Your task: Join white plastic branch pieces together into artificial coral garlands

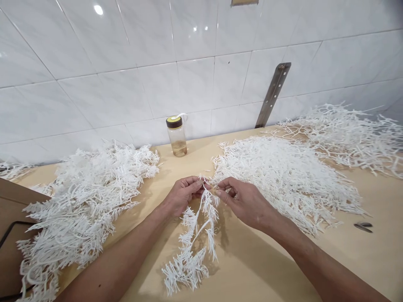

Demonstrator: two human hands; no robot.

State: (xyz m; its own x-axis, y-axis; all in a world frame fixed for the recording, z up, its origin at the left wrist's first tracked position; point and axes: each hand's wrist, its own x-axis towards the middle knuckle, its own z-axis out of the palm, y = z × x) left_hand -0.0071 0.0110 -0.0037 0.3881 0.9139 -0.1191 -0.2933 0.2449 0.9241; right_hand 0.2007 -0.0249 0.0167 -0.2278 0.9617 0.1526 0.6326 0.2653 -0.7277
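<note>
A white plastic branch (189, 268) with feathery tufts hangs down over the table from my left hand (185, 193), whose thumb and fingers pinch its top end. Just right of that end is my right hand (241, 199), its thumb and index finger brought together by the branch's upper tufts; whatever lies between those fingertips is too small to make out. A large heap of white feathery branches (91, 193) lies on the left. Right of my hands spreads a pile of small white sprigs (277, 176).
Bare white stems (349, 134) are heaped at the back right. A bottle with a dark lid (177, 140) stands near the tiled wall. A metal bracket (273, 95) leans there. Dark seed-like pieces (363, 227) lie right, a cardboard box (15, 235) left.
</note>
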